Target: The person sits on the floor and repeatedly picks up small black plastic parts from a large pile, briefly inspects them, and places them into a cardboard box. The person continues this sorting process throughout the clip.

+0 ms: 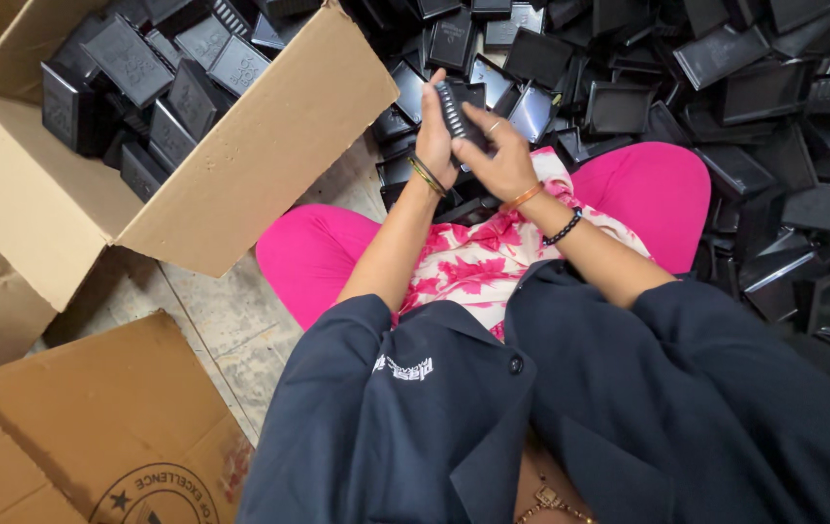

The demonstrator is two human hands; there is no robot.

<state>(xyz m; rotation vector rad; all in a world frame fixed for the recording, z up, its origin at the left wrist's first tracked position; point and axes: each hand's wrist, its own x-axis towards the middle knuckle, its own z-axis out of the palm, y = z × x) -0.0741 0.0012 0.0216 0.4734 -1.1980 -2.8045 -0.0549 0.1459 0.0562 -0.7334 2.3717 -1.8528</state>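
Part (454, 109), black ribbed plastic, held edge-up above lap at 12 o'clock. Left hand (434, 124) wraps its back; right hand (499, 155) pinches its lower end. Looks light, stiff, smooth; long edges seem best grip. Pile (764, 116) at 2 o'clock, box (269, 165) at 10.

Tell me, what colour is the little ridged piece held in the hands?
The ridged piece is black, seen best in the head view.

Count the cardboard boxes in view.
2: an open cardboard box at upper left, filled with black plastic parts, and a flattened cardboard box at lower left. More may lie outside the frame.
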